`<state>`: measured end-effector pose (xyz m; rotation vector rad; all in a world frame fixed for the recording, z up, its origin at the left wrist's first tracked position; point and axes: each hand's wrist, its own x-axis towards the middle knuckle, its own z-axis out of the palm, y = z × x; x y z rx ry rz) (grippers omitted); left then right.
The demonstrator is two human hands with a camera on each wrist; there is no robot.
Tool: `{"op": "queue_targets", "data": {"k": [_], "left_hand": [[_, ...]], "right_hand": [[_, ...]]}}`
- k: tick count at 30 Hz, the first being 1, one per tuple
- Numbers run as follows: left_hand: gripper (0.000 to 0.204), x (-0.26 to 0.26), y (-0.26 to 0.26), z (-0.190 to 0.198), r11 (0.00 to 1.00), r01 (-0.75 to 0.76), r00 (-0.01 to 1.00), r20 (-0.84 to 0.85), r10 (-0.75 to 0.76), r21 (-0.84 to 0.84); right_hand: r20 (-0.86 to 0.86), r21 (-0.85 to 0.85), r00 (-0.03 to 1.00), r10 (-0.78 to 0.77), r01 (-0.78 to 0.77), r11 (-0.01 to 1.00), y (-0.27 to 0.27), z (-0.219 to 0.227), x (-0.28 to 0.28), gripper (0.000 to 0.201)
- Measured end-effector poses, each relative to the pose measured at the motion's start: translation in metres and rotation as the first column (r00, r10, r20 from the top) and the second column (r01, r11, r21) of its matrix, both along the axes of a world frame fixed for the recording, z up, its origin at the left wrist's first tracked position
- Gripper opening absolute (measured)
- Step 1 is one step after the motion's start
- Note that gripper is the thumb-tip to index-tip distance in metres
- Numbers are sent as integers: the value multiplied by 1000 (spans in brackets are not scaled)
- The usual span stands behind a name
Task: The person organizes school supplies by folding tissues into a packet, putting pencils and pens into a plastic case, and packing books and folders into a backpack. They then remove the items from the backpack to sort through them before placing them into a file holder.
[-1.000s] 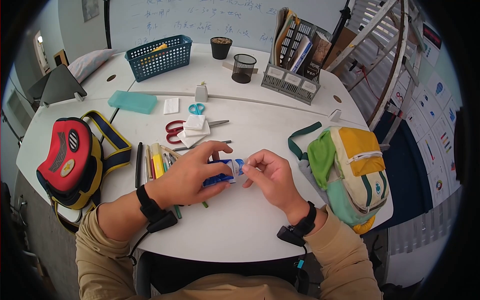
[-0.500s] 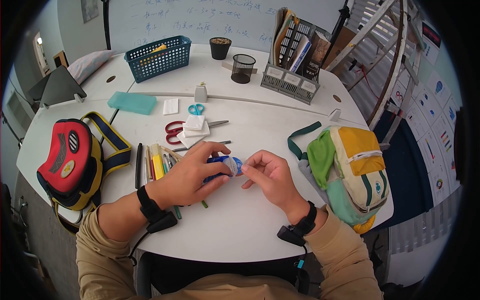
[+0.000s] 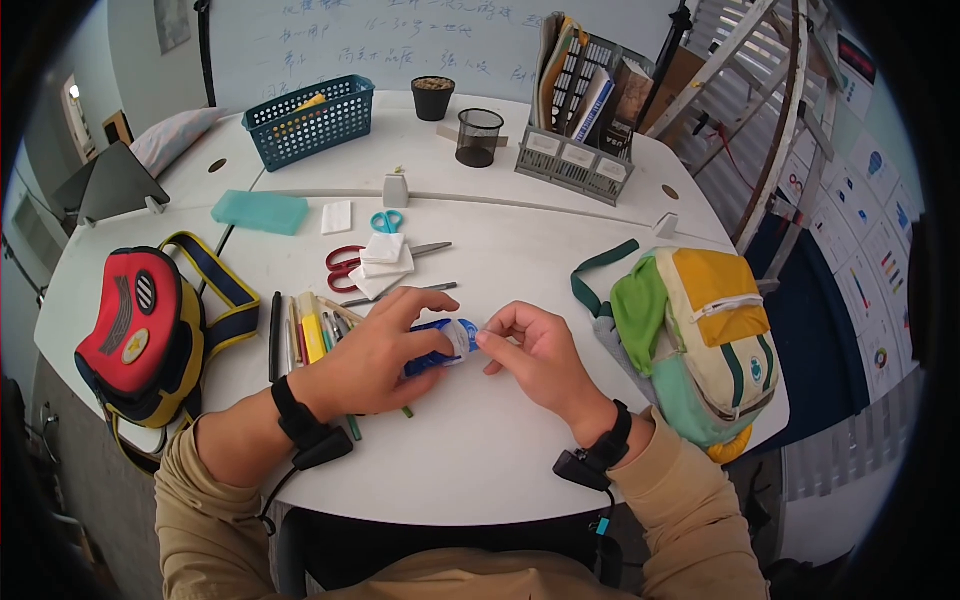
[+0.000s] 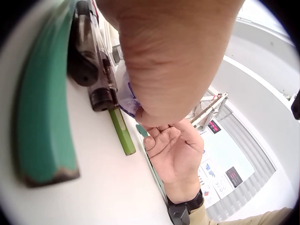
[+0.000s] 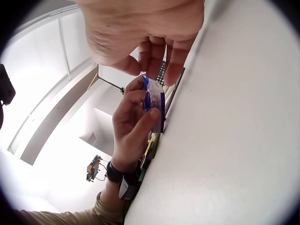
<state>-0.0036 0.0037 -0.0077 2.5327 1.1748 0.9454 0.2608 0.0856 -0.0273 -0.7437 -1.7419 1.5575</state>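
Between my hands is a small blue-and-white plastic tissue packet (image 3: 462, 338), tilted a little above the white table (image 3: 520, 450). My left hand (image 3: 375, 350) grips its near part between thumb and fingers, which hide much of it in the head view. With thumb and forefinger my right hand (image 3: 540, 360) pinches the packet's blue end; its other fingers are curled. In the right wrist view the packet (image 5: 155, 101) shows a crinkled, clear-white side. Behind the left hand lie folded white tissues (image 3: 388, 262) on red-handled scissors (image 3: 342, 268).
Pens and pencils, including a yellow marker (image 3: 312, 330), lie beside my left forearm. A red school bag (image 3: 135, 320) stands at left, a cream-and-green backpack (image 3: 700, 340) at right. Farther back are a teal case (image 3: 260, 212), a basket (image 3: 310, 125), a mesh cup (image 3: 480, 140) and a file rack (image 3: 575, 165).
The packet has tilted and shifted slightly in my left hand, whose thumb has moved a little. My right hand keeps its pinch on the blue end. The head view has shifted slightly.
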Motion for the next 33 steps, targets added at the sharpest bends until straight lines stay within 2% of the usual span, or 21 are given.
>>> {"op": "queue_targets", "data": {"k": [2,11,14,23,33], "left_hand": [[32,1,-1,0,1000,-7,999,33,7,-13],[39,1,-1,2,998,-17,998,-51,20,61],[37,4,-2,1,996,-87,996,24,87,-14],[36,3,-2,2,996,-77,997,-28,78,36],[26,-4,0,-3,997,-64,996,-58,66,36]], "right_hand": [[28,-2,999,-21,21,1000,0,1,0,17],[103,-29,995,18,-15,999,0,1,1,13],[64,-26,998,7,-5,1000,0,-1,-1,18],[26,-93,997,67,-65,994,1,-3,0,15],[-4,-114,999,-42,42,993,-1,8,-4,22]]}}
